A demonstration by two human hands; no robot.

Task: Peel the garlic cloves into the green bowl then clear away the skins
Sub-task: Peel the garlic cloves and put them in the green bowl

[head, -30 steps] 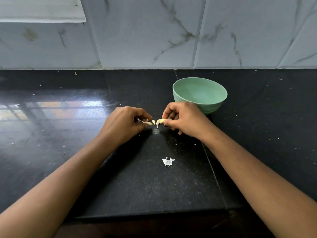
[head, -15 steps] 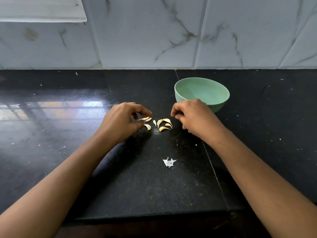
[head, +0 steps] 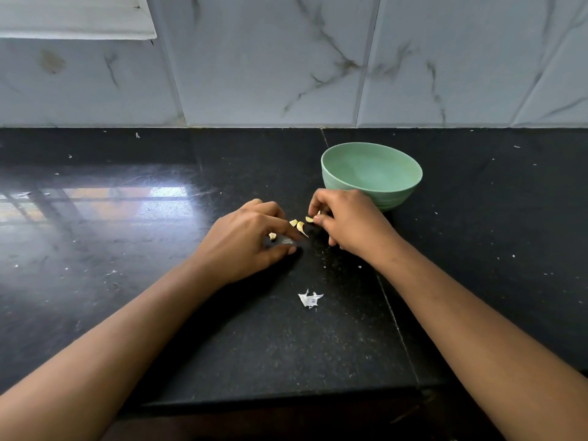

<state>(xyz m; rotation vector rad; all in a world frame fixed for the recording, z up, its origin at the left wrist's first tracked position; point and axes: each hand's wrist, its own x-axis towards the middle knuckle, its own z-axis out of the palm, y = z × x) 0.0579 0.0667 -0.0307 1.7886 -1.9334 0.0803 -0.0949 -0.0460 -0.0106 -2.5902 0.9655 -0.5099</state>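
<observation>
1. Across the near and middle ground runs the black surface [head: 222, 345], polished and flecked with pale crumbs. A marbled tiled wall [head: 254, 74] closes it off on the far side.
2. Far and right of centre stands the green bowl [head: 396, 198], upright on the surface with its mouth facing up. No clove shows inside it, so I judge the peeling to be at an early stage.
3. Left of centre lies the left hand [head: 245, 243], knuckles up, forefinger and thumb curled toward each other. A small clove piece [head: 272, 235] shows in the hollow of that grip. Whether it is pinched or only lying under the fingers I cannot tell.
4. Just near and left of the bowl sits the right hand [head: 350, 224]. Its grip is pressed together, thumb and forefinger tips pinching one garlic clove [head: 309, 219]. The bowl lies far and right of this grip, directly behind the knuckles, so the right hand is much the nearer for a drop. The left hand would have to cross over the cloves to reach it.
5. Between the two grips, in a narrow gap, the loose garlic cloves [head: 301, 228] rest on the surface, apart from the bowl. The largest slants from far left to near right, its pointed end toward the near side.
6. Nearer than both hands, and well apart from them, a white crumpled skin scrap [head: 310, 299] lies alone — it is yet to be cleared.
</observation>
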